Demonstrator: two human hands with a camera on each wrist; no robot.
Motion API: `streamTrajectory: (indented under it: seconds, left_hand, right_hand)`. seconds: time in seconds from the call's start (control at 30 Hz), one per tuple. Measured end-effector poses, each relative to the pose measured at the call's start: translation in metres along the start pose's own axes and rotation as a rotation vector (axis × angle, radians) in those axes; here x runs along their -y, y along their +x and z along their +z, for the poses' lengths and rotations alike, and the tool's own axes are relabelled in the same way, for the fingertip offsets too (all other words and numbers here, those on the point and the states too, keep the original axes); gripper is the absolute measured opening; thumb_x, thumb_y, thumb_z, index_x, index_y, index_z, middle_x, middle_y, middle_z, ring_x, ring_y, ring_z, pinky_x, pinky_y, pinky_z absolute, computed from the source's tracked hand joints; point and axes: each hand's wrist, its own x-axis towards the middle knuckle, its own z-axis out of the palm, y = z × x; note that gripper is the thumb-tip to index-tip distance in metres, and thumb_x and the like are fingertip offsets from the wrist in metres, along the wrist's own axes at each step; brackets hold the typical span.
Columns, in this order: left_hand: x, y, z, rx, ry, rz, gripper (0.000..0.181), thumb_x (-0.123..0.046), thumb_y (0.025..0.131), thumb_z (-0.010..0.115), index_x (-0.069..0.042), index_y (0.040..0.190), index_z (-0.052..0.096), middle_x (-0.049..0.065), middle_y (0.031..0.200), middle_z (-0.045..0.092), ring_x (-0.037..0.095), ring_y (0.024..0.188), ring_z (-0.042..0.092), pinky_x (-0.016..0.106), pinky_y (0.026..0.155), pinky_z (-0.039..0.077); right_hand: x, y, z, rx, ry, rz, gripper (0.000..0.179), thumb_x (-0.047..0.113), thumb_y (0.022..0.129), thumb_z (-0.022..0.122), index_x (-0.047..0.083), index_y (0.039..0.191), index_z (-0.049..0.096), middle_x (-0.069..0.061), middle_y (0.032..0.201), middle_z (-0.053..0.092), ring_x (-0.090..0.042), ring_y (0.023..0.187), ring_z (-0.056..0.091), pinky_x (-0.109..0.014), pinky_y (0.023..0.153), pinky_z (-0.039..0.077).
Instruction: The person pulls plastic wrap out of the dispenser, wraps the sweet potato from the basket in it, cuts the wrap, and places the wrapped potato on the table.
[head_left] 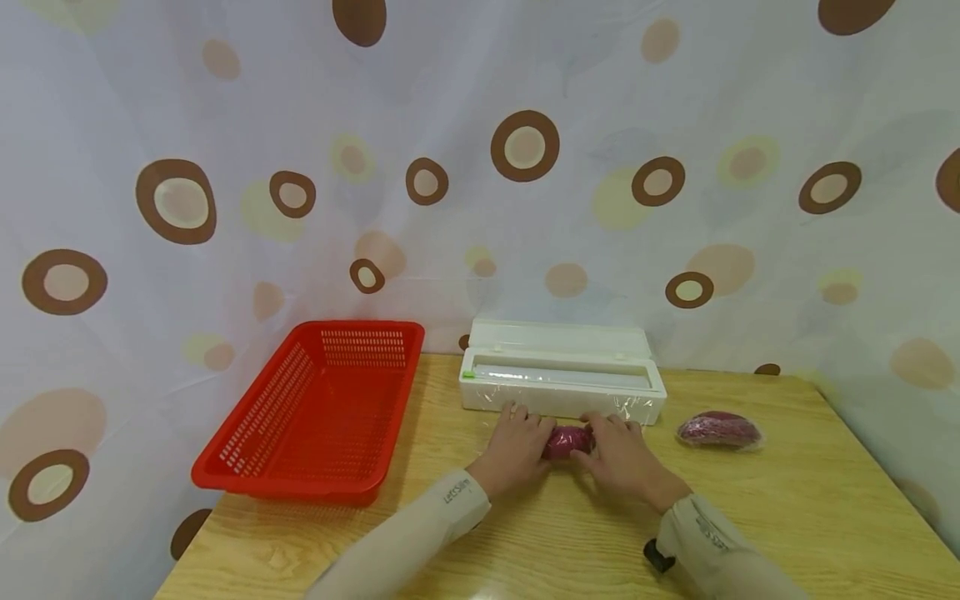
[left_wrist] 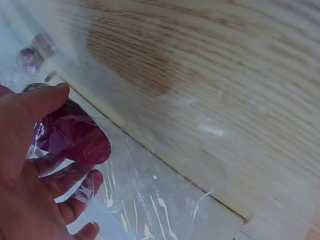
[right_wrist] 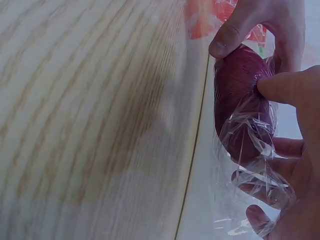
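Observation:
A purple-red sweet potato (head_left: 566,443) lies between both hands, in front of the cling film box (head_left: 487,398). My left hand (head_left: 517,442) grips its left end, thumb on the near side and fingers beyond, as the left wrist view shows. From the other end my right hand (head_left: 622,458) holds it, the thumb (right_wrist: 282,89) pressing the film against its skin. Clear cling film (left_wrist: 145,195) covers the sweet potato and spreads toward the box. Bunched film (right_wrist: 250,130) wrinkles over the right fingers.
A red plastic basket (head_left: 405,408) stands on the left of the wooden table (head_left: 540,542). The white box has its lid (head_left: 555,337) raised behind, with a film roll (head_left: 562,377) inside. Another wrapped sweet potato (head_left: 720,429) lies to the right. A patterned curtain (head_left: 465,83) hangs behind.

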Motion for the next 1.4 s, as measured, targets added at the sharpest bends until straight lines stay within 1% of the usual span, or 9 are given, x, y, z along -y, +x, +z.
streamTrajectory:
  seconds: [0.17, 0.37, 0.53, 0.7, 0.87, 1.07, 1.2, 1.27, 1.4]
  left_hand:
    - [0.0, 0.002, 0.001, -0.017, 0.018, -0.014, 0.045, -0.053, 0.085, 0.062, -0.021, 0.117, 0.056, 0.0, 0.11, 0.061, 0.021, 0.107, 0.052, 0.049, 0.106, 0.027]
    - [0.003, 0.005, -0.002, -0.051, 0.008, 0.003, 0.041, -0.052, 0.084, 0.061, -0.02, 0.111, 0.059, 0.002, 0.103, 0.056, 0.021, 0.103, 0.05, 0.047, 0.101, 0.031]
    - [0.006, 0.009, -0.005, -0.006, 0.031, 0.02, 0.044, -0.051, 0.088, 0.055, -0.017, 0.116, 0.058, 0.003, 0.108, 0.055, 0.022, 0.109, 0.048, 0.049, 0.104, 0.028]
    - [0.009, 0.012, -0.007, 0.033, 0.024, 0.009, 0.051, -0.051, 0.088, 0.055, -0.014, 0.123, 0.053, 0.003, 0.115, 0.056, 0.022, 0.114, 0.047, 0.052, 0.107, 0.023]
    - [0.007, 0.014, -0.009, 0.002, 0.02, -0.029, 0.059, -0.053, 0.084, 0.062, -0.015, 0.128, 0.049, 0.002, 0.118, 0.058, 0.022, 0.115, 0.05, 0.054, 0.108, 0.02]
    - [0.004, 0.018, -0.009, -0.058, 0.068, -0.084, 0.053, -0.052, 0.083, 0.064, -0.015, 0.119, 0.054, 0.002, 0.113, 0.062, 0.022, 0.11, 0.054, 0.054, 0.107, 0.023]
    - [0.004, 0.021, -0.007, -0.079, 0.073, -0.087, 0.05, -0.051, 0.083, 0.064, -0.014, 0.116, 0.058, 0.004, 0.111, 0.058, 0.023, 0.108, 0.053, 0.052, 0.105, 0.026]
    - [0.005, 0.023, -0.007, -0.073, 0.074, -0.085, 0.05, -0.051, 0.083, 0.064, -0.013, 0.115, 0.059, 0.005, 0.111, 0.057, 0.023, 0.108, 0.052, 0.051, 0.105, 0.027]
    - [0.005, 0.027, -0.006, -0.045, 0.092, -0.089, 0.048, -0.05, 0.085, 0.062, -0.013, 0.115, 0.06, 0.004, 0.11, 0.058, 0.023, 0.108, 0.051, 0.052, 0.105, 0.026]
  right_hand:
    - [0.0, 0.0, -0.001, -0.029, -0.024, -0.035, 0.041, 0.035, 0.084, 0.069, 0.007, 0.112, 0.057, -0.004, 0.098, 0.059, -0.026, 0.092, 0.051, -0.048, 0.076, 0.036]
    - [0.001, 0.002, -0.002, -0.121, -0.102, -0.087, 0.061, 0.036, 0.072, 0.08, 0.003, 0.119, 0.056, -0.015, 0.116, 0.057, -0.037, 0.109, 0.048, -0.059, 0.084, 0.035]
    - [0.004, 0.008, -0.002, -0.138, -0.131, -0.093, 0.056, 0.029, 0.072, 0.081, 0.007, 0.117, 0.057, -0.011, 0.113, 0.062, -0.034, 0.107, 0.051, -0.056, 0.086, 0.032]
    - [0.004, 0.013, -0.003, -0.129, -0.132, -0.098, 0.053, 0.032, 0.074, 0.08, 0.007, 0.115, 0.056, -0.009, 0.108, 0.064, -0.03, 0.102, 0.053, -0.054, 0.086, 0.033]
    - [0.001, 0.018, -0.005, -0.138, -0.127, -0.1, 0.049, 0.032, 0.078, 0.076, 0.006, 0.113, 0.056, -0.009, 0.106, 0.064, -0.033, 0.103, 0.054, -0.055, 0.085, 0.032]
    - [-0.001, 0.02, -0.005, -0.126, -0.148, -0.104, 0.043, 0.035, 0.083, 0.07, 0.007, 0.112, 0.057, -0.009, 0.107, 0.063, -0.034, 0.104, 0.053, -0.056, 0.084, 0.034]
    - [-0.002, 0.021, -0.004, -0.15, -0.162, -0.112, 0.052, 0.035, 0.079, 0.074, 0.004, 0.116, 0.056, -0.015, 0.116, 0.057, -0.038, 0.108, 0.049, -0.057, 0.083, 0.033]
    - [-0.002, 0.022, -0.003, -0.169, -0.173, -0.116, 0.058, 0.033, 0.076, 0.077, 0.003, 0.12, 0.054, -0.017, 0.119, 0.054, -0.039, 0.111, 0.046, -0.058, 0.084, 0.032]
    - [-0.001, 0.026, -0.001, -0.2, -0.21, -0.136, 0.059, 0.029, 0.073, 0.081, 0.005, 0.12, 0.055, -0.014, 0.113, 0.059, -0.037, 0.108, 0.049, -0.059, 0.084, 0.031]
